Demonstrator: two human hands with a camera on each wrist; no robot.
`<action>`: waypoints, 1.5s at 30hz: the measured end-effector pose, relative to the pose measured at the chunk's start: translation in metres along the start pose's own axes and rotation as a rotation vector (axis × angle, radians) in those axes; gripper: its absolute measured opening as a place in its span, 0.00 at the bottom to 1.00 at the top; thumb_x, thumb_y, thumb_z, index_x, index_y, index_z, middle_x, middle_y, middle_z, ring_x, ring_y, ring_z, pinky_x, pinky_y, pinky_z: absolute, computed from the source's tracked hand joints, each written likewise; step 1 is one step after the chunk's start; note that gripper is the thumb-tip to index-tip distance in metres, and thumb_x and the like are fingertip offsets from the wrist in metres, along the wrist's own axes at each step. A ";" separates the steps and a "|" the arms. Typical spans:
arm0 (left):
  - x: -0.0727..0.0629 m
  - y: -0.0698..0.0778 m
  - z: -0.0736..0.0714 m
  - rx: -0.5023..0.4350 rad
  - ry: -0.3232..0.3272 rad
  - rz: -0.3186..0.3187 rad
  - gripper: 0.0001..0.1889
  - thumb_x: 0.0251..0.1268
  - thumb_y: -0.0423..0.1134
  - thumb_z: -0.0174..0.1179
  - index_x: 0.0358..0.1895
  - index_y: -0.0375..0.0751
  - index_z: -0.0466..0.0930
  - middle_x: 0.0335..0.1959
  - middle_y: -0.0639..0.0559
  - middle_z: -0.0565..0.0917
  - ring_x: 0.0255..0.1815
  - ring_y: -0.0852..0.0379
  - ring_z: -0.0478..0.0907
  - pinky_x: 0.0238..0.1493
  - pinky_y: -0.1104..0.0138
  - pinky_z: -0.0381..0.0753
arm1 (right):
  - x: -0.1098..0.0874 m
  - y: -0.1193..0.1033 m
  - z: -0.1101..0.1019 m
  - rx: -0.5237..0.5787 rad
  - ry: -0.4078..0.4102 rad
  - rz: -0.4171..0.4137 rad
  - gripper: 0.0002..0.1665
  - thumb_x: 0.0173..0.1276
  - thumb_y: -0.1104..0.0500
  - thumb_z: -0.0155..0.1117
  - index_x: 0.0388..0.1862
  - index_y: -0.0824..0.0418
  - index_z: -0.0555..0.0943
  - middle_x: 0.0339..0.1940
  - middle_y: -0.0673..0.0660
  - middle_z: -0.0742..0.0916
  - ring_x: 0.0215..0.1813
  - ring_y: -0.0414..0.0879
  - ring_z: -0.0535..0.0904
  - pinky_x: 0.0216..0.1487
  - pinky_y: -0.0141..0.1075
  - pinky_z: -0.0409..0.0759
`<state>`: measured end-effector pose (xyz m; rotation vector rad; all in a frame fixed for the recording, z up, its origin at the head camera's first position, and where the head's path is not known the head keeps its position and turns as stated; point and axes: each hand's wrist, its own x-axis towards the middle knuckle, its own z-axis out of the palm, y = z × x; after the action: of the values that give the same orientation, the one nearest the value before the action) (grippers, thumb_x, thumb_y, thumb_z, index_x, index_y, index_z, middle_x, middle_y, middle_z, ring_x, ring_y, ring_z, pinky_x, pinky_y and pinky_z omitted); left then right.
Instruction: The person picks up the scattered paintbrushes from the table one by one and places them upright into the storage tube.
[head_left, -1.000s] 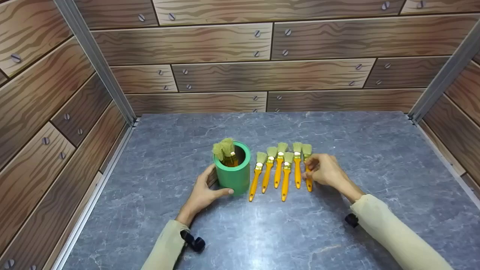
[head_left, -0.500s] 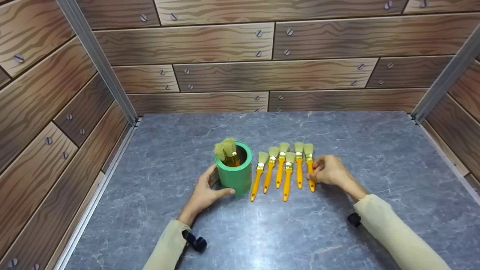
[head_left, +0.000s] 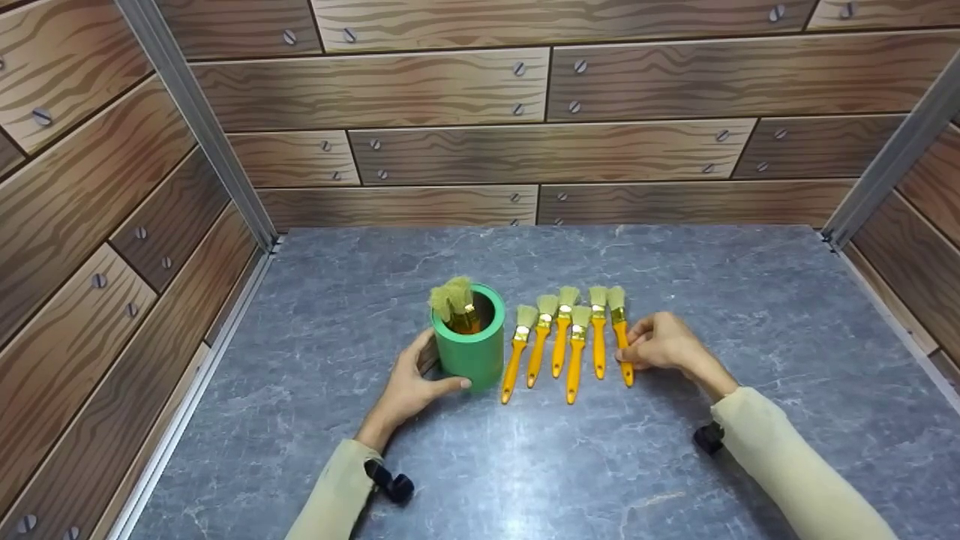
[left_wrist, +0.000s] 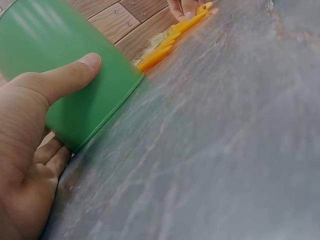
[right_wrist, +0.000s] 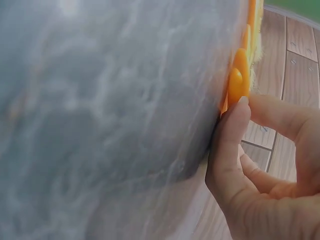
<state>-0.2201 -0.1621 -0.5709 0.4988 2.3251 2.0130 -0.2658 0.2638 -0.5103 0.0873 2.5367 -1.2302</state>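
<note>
A green cylindrical container stands upright on the table, with a few paintbrushes in it, bristles up, leaning at its left rim. My left hand holds the container from the left, thumb across its front and fingers behind it. To the right several paintbrushes with orange handles lie in a loose row, bristles away from me. My right hand pinches the handle of the rightmost paintbrush between thumb and fingers, low at the table. In the right wrist view the thumb meets the orange handle end.
The grey marbled table runs back to a wood-patterned wall. More patterned panels and metal posts bound the left and right sides. Other paintbrushes lie close together between the container and my right hand.
My right hand has shifted slightly right and turned the rightmost paintbrush's handle end a little outward. Its thumb and fingers now sit lower on the handle. The left hand stays on the container.
</note>
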 end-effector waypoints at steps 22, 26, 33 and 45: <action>0.000 -0.002 -0.001 -0.024 0.011 -0.010 0.54 0.51 0.35 0.86 0.83 0.48 0.64 0.79 0.48 0.74 0.81 0.47 0.70 0.83 0.52 0.68 | -0.020 -0.049 -0.018 0.165 -0.051 -0.322 0.17 0.73 0.64 0.73 0.54 0.73 0.80 0.44 0.62 0.86 0.42 0.48 0.87 0.50 0.45 0.93; 0.001 -0.002 -0.002 -0.031 0.005 -0.003 0.54 0.52 0.35 0.85 0.84 0.48 0.63 0.79 0.48 0.74 0.81 0.46 0.70 0.83 0.52 0.67 | -0.024 -0.061 -0.016 0.208 -0.048 -0.368 0.15 0.73 0.67 0.72 0.53 0.74 0.80 0.44 0.61 0.86 0.43 0.47 0.89 0.50 0.41 0.93; 0.001 -0.001 -0.002 -0.006 -0.002 -0.007 0.54 0.54 0.37 0.85 0.84 0.51 0.63 0.80 0.49 0.73 0.82 0.48 0.69 0.83 0.53 0.68 | -0.027 -0.082 -0.012 0.250 -0.045 -0.413 0.16 0.75 0.67 0.69 0.56 0.74 0.80 0.47 0.63 0.88 0.44 0.46 0.89 0.51 0.43 0.93; 0.001 -0.001 -0.001 -0.021 -0.002 -0.005 0.53 0.53 0.36 0.85 0.83 0.46 0.64 0.79 0.46 0.74 0.81 0.46 0.69 0.84 0.52 0.67 | -0.030 -0.116 0.001 0.281 -0.049 -0.493 0.11 0.77 0.67 0.67 0.53 0.74 0.82 0.49 0.69 0.88 0.46 0.48 0.91 0.56 0.49 0.92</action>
<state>-0.2216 -0.1625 -0.5714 0.4932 2.2988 2.0311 -0.2591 0.1931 -0.4143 -0.5277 2.4008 -1.7374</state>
